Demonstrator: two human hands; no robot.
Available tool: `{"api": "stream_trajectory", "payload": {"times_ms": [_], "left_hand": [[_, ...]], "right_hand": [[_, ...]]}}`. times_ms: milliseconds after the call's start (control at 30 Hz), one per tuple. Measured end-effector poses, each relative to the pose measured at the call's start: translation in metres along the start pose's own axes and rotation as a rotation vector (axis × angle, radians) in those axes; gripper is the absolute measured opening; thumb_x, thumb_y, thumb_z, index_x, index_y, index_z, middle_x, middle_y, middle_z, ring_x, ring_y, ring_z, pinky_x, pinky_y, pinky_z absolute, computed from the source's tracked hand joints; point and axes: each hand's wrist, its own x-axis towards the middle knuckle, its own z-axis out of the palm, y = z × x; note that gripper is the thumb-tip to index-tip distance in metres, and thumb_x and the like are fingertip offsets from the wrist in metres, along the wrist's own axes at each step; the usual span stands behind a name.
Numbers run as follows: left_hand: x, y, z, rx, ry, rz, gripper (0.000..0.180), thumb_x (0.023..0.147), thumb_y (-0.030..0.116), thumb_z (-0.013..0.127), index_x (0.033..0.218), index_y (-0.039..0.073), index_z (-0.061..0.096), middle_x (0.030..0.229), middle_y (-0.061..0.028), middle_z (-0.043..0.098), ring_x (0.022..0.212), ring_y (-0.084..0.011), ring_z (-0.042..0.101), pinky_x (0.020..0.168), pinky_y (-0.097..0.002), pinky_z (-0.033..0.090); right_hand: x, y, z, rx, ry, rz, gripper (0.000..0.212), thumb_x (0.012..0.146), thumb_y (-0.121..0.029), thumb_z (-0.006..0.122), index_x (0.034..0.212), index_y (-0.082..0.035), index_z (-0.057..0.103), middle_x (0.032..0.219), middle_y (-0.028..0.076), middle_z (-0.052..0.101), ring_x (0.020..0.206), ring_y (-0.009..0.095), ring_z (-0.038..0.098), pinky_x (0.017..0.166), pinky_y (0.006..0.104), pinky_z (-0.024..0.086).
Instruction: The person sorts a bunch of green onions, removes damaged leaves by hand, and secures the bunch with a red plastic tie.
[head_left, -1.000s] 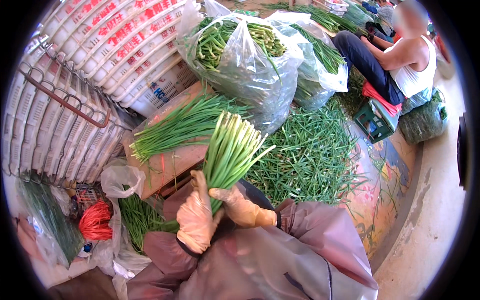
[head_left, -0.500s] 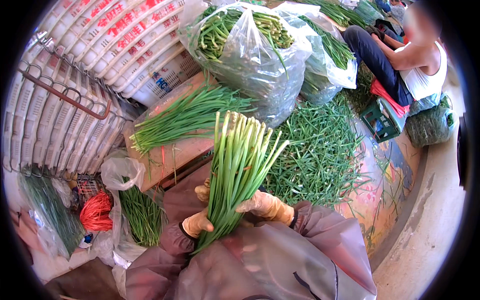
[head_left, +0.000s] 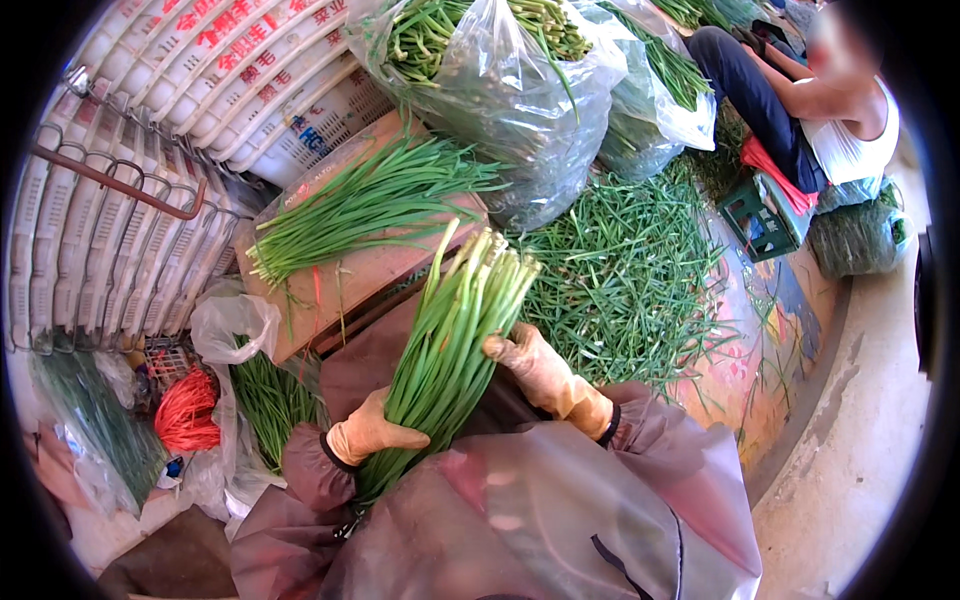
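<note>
While the bundle of garlic chives (head_left: 445, 350) stands tilted in front of the wearer's smock (head_left: 540, 515), pale cut ends up and green leaves down, the gloved left hand (head_left: 375, 430) closes around its lower part, thumb laid across the front; the remaining left fingers are hidden behind the leaves. The gloved right hand (head_left: 553, 378) lies at the bundle's right edge, higher up, its fingers partly curled with the foremost tip at the outer stalks; whether they grip any stalk cannot be told.

Beyond the bundle, a 2nd bunch of chives (head_left: 350, 205) lies on a low table (head_left: 380, 268). Behind this stand 2 clear plastic bags of chives, a nearer bag (head_left: 520, 150) and a farther bag (head_left: 635, 125). Loose leaves (head_left: 620, 285) cover the floor (head_left: 745, 375) to the right.

At left, white slatted crates (head_left: 110, 240) rise beside the table; below them lie a red bunch of plastic ties (head_left: 187, 412) and an open plastic bag (head_left: 235, 322) containing more chives (head_left: 270, 400). At upper right, a person in a white sleeveless top (head_left: 850, 140) sits on a green crate (head_left: 765, 220).
</note>
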Motion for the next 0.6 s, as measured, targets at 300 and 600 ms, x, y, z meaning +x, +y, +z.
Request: {"api": "stream_trajectory", "payload": {"times_ms": [300,600], "left_hand": [[-0.012,-0.008,0.043,-0.840,-0.053,0.053,0.085,0.067,0.014,0.069,0.142,0.003,0.031,0.135,-0.0150,0.048,0.122,-0.0317,0.050,0.107,-0.0438,0.035],[-0.007,-0.007,0.041,-0.571,0.008,0.130,0.073,0.069,0.019,0.071,0.132,-0.004,0.043,0.117,-0.0183,0.059,0.108,-0.0317,0.060,0.100,-0.0441,0.043]], "right_hand": [[0.006,0.006,0.009,-0.367,0.109,-0.084,0.044,0.085,-0.022,0.069,0.122,-0.001,0.055,0.110,0.010,0.063,0.102,0.016,0.056,0.090,0.0330,0.046],[-0.001,-0.032,0.026,-1.421,0.299,-0.639,0.042,0.064,-0.009,0.079,0.102,-0.010,0.062,0.073,0.003,0.059,0.069,0.023,0.061,0.066,0.0320,0.050]]}}
